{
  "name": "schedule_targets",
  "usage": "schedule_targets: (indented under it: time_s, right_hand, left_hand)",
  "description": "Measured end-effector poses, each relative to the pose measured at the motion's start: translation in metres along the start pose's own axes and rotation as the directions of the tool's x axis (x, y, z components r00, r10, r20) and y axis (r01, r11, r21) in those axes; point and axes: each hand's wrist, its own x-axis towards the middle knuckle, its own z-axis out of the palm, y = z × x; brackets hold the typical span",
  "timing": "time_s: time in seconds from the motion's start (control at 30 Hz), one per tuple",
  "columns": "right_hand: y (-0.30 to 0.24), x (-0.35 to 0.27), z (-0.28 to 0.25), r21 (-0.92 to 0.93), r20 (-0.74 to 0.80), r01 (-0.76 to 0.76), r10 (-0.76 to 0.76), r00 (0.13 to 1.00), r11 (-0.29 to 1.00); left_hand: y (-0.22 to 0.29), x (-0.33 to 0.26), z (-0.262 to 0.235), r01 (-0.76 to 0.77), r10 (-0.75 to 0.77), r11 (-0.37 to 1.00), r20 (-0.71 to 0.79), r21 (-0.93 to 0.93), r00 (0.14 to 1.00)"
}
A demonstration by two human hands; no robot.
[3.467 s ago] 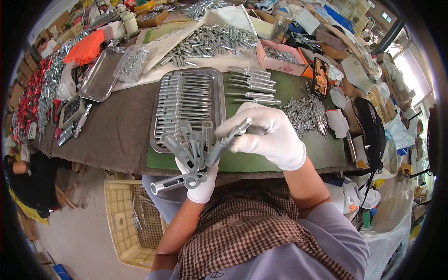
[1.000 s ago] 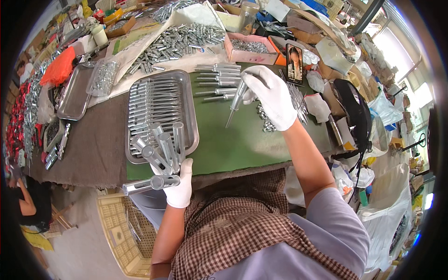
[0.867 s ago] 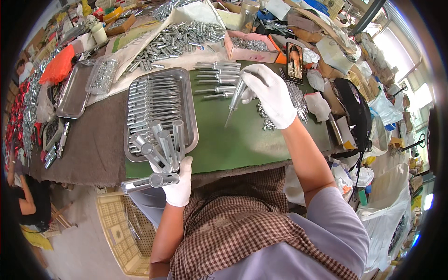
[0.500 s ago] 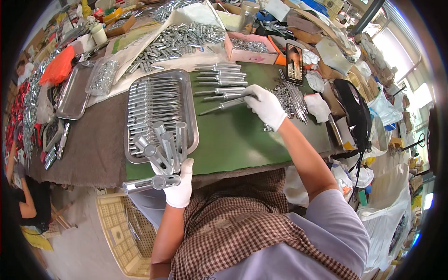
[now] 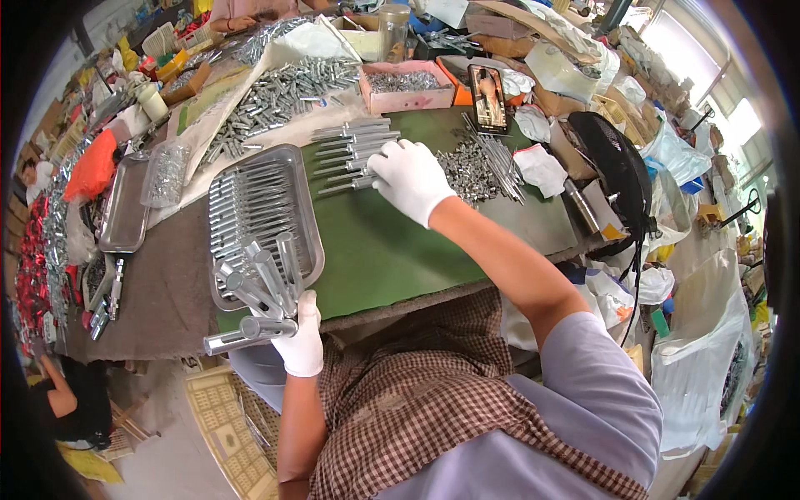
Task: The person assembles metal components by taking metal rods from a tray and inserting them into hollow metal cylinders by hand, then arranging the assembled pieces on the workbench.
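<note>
Both my hands wear white gloves. My left hand [image 5: 302, 340], at the table's front edge, is closed around a bunch of several shiny metal tubes [image 5: 268, 279], which fan out above and beside the fingers. My right hand [image 5: 410, 179] reaches over the green work surface, its fingers closed at the thick end of a thin-tipped metal rod [image 5: 343, 188]. This rod lies nearest in a row of similar metal rods [image 5: 354, 137]; the fingertips are partly hidden. Left of the row, a metal tray [image 5: 313, 242] carries many rods laid side by side.
A heap of short metal tubes [image 5: 287, 96] lies behind the tray, beside a pink box [image 5: 408, 98] of small parts. Small fittings [image 5: 467, 171], thin rods [image 5: 502, 167] and a propped phone [image 5: 488, 100] are at right. A yellow crate [image 5: 221, 417] stands below.
My right hand has moved left toward the row, and the rod it held out apart now lies alongside the others. My left hand still holds the tubes. The whole view has shifted slightly.
</note>
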Motion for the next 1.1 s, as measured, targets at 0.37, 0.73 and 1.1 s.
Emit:
schedule_targets:
  time_s: [0.37,0.73,1.1]
  right_hand:
    - [-0.116,-0.059,-0.07,0.986,-0.051,0.008,0.256,0.965,0.168]
    - [-0.09,-0.054,-0.051,0.971,-0.18,0.233,0.452,0.873,-0.062]
    - [-0.071,-0.051,-0.047,0.973,-0.056,0.143,0.417,0.907,-0.18]
  left_hand:
    - [0.001,0.005,0.048,0.304,-0.006,0.716,0.43,-0.628,0.903]
    - [0.004,0.003,0.099,-0.738,0.567,0.461,0.476,0.493,0.672]
    - [0.007,0.002,0.101,-0.684,0.424,0.438,0.537,0.583,0.729]
